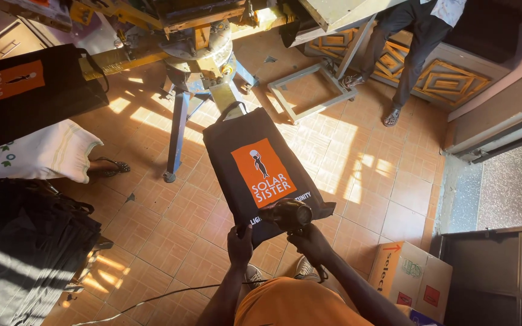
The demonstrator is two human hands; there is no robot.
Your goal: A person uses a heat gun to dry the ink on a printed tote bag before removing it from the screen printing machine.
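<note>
A black cloth tote bag (237,136) with an orange printed panel lies flat on a pallet arm of the printing press, its handle at the far end. My left hand (240,242) grips the near bottom edge of the bag. My right hand (310,241) holds a black hair dryer (291,214), its round nozzle pointed down at the white lettering just below the orange panel. A thin cable runs from the dryer down past my legs across the tiled floor.
The press carousel (203,45) on blue legs stands ahead. Another printed black bag (25,90) lies at the left, above a stack of black bags (25,241). A person's legs (409,54) stand at the back right. A cardboard box (409,278) sits near my right.
</note>
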